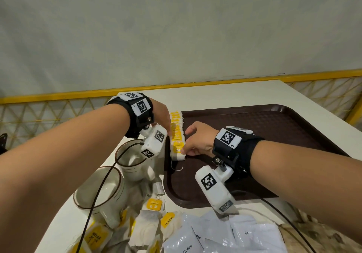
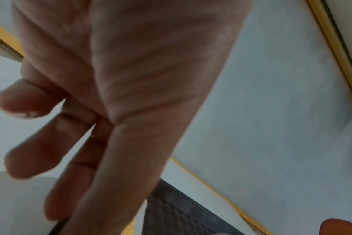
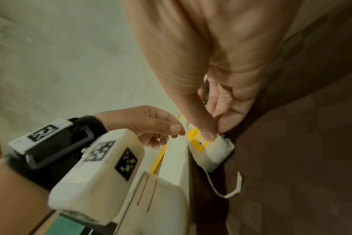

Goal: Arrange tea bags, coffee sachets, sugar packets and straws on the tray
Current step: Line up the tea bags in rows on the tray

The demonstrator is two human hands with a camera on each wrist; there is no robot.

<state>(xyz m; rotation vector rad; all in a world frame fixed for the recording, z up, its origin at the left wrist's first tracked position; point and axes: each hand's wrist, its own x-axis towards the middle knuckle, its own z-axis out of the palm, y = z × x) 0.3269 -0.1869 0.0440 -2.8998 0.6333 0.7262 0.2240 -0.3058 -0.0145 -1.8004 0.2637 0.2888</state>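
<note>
Right hand (image 1: 197, 138) pinching nearest tea bag (image 1: 177, 150); left hand (image 1: 161, 115) loosely open, empty.

Tea bags (image 1: 177, 135) rowed along tray (image 1: 274, 123) edge

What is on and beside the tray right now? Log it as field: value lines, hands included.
tray: dark brown, on the white table
row of tea bags: along the tray's left edge
right hand: pinches the nearest bag in the row
left hand: beside the row, holding nothing
loose tea bags: piled off the tray
coffee sachets: off the tray
cups: left of the tray
</note>
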